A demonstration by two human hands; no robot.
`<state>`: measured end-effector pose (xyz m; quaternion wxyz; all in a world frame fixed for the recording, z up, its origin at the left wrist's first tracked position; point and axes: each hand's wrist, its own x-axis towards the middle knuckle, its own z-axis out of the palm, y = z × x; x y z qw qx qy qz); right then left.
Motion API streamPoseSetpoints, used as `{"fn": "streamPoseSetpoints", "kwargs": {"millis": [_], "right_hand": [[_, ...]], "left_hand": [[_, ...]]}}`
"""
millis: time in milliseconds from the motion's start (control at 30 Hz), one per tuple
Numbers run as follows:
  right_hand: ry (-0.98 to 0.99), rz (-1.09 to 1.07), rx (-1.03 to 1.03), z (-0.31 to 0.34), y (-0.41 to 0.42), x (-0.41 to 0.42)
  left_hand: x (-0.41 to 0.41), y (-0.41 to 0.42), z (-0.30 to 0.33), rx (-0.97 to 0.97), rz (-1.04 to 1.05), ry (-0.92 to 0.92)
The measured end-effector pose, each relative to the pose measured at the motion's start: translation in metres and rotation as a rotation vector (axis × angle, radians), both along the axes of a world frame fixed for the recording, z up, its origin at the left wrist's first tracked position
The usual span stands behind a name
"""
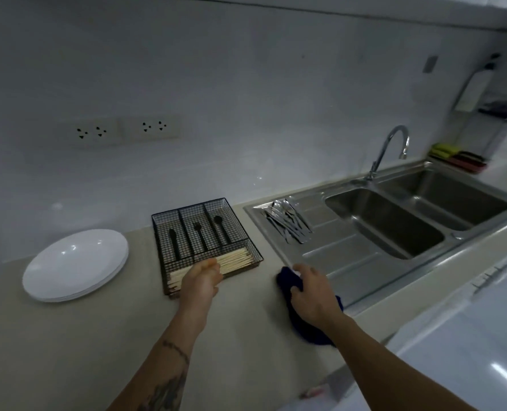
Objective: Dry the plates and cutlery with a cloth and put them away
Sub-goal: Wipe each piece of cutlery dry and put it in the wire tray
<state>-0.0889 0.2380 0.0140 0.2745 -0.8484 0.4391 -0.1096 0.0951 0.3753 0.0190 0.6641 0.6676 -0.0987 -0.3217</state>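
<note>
A stack of white plates [75, 264] sits on the beige counter at the left. A black wire cutlery tray [206, 243] stands beside it, with black utensil shapes in its three back slots and wooden chopsticks [231, 262] in the front slot. My left hand [201, 280] is over the tray's front edge, fingers curled down at the chopsticks. A pile of steel cutlery [287, 221] lies on the sink's draining board. My right hand [311, 289] rests on a dark blue cloth [305, 324] lying on the counter by the sink's corner, its fingers curled over the cloth.
A double steel sink [394, 223] with a curved tap [394, 143] fills the right side. Coloured sponges [457, 157] lie behind it. Wall sockets [121, 130] are set above the counter. A white cabinet front runs along the lower right.
</note>
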Motion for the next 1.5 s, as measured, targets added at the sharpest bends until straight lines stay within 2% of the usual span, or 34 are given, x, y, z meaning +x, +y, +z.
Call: {"fn": "streamPoseSetpoints", "kwargs": {"millis": [133,233,367,567,767,967,1300,1400,1500], "right_hand": [[0.100,0.162,-0.069,-0.010,-0.023,-0.016],[0.254,0.283,-0.076,-0.024,-0.029,-0.014],[0.355,0.310,-0.017,-0.045,-0.036,-0.005],[0.445,0.347,-0.164,-0.066,-0.062,-0.004],[0.350,0.427,-0.227,-0.058,-0.119,-0.009],[0.283,0.335,-0.246,-0.040,-0.221,-0.027],[0.322,0.358,-0.179,-0.048,-0.344,-0.050],[0.266,0.447,-0.260,-0.063,-0.355,-0.053],[0.236,0.558,-0.235,-0.078,-0.363,-0.055]], "left_hand": [[-0.042,-0.029,-0.011,0.015,0.014,0.034],[-0.059,-0.040,-0.017,0.052,0.026,0.051],[-0.062,-0.058,-0.020,0.086,0.054,0.022],[-0.058,-0.103,-0.030,0.031,0.108,-0.017],[-0.061,-0.164,-0.032,-0.033,0.136,-0.001],[-0.056,-0.217,-0.028,-0.034,0.127,-0.007],[-0.087,-0.316,-0.031,0.211,0.135,-0.080],[-0.096,-0.346,-0.037,0.278,0.108,-0.109],[-0.098,-0.378,-0.043,0.300,0.106,-0.158]]}}
